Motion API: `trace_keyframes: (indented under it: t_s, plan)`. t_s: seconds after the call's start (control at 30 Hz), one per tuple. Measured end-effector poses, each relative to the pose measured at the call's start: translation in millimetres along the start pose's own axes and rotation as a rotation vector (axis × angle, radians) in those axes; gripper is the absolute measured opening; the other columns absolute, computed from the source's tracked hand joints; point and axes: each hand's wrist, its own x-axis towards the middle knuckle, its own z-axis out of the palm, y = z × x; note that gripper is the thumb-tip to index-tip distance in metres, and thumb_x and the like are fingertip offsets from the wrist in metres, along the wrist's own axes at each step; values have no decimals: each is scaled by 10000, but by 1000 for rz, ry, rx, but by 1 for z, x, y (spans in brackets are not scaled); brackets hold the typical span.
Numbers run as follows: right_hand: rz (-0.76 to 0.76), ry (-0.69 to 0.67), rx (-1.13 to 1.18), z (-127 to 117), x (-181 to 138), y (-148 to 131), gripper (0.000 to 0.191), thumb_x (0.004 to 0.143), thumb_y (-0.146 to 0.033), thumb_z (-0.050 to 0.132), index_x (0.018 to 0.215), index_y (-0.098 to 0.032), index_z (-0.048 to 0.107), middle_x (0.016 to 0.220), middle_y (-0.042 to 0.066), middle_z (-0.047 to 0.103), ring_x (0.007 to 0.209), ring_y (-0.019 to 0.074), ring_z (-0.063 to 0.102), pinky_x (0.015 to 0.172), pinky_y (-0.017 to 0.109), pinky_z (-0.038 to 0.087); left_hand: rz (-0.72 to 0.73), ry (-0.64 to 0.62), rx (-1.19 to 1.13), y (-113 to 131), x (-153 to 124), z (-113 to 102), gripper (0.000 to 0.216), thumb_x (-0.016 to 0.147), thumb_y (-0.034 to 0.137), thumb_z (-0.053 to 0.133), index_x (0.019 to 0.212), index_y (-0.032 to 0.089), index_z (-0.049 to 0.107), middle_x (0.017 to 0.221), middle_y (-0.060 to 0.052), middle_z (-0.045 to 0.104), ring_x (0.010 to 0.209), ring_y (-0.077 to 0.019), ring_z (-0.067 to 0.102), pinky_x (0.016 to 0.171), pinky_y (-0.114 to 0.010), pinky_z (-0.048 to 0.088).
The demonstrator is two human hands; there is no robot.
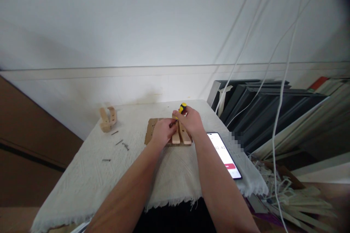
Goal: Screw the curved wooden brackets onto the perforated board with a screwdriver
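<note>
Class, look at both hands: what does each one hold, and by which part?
The right hand grips a screwdriver by its yellow handle. The left hand rests on the wooden slats; whether it pinches anything cannot be told.

Two bare forearms enter from the lower edge of the view. No sleeves, gloves, watch, rings or wristbands are visible. The left hand (pixel 162 132) and the right hand (pixel 189 121) are uncovered, and the fingers (pixel 175 113) show no markings. A dark garment appears between the forearms.

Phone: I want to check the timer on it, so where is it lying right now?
The phone lies screen-up on the white cloth, just right of the right hand and the wooden slat piece.
</note>
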Motion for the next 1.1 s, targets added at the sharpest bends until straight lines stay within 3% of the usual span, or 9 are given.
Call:
trace_keyframes:
  t_s: [0.13,0.23,0.6,0.77,0.9,1.0,1.1]
  plan:
    - [-55,-129,-5,-11,-4,-5,226,802,-326,556,904,-174,688,923,86,714,823,204,632,729,298,431,19,16,-3,-1,0,1,242,846,252,496,876,180,726,906,-68,731,814,-185,633,687,-253,403]
    - [-73,-144,1,-11,-4,-6,227,814,-273,534,938,-169,694,939,84,716,842,198,633,745,291,432,41,37,-18,-3,0,4,234,836,241,510,917,195,725,952,-62,730,845,-189,632,711,-257,408]
    - [-12,40,-57,15,4,8,265,770,-460,640,783,-196,617,807,45,682,747,187,616,652,289,411,32,33,-35,-2,0,4,228,835,245,502,821,168,716,788,-61,701,705,-168,584,618,-256,342]
    - [35,88,-108,12,2,4,302,753,-488,644,785,-193,592,789,55,669,724,195,601,640,298,411,40,35,-54,-1,0,1,228,827,231,506,848,175,727,797,-52,705,692,-160,577,609,-252,341]
    - [-5,35,-46,3,1,3,298,786,-489,592,769,-192,614,775,56,671,725,199,605,661,309,428,50,46,-50,-1,-1,1,231,819,227,509,867,182,730,804,-52,710,694,-162,577,613,-252,342]
    - [-86,-53,74,-1,2,5,206,820,-357,549,892,-202,663,834,40,690,750,179,620,710,300,450,32,47,-30,0,-1,0,234,827,240,499,842,173,723,825,-60,713,726,-168,587,626,-253,345]
    - [-134,-64,88,0,3,7,231,793,-246,555,986,-184,666,930,60,688,824,178,624,780,302,459,6,24,-14,0,0,1,242,833,250,490,828,167,718,812,-63,710,723,-169,589,619,-254,340]
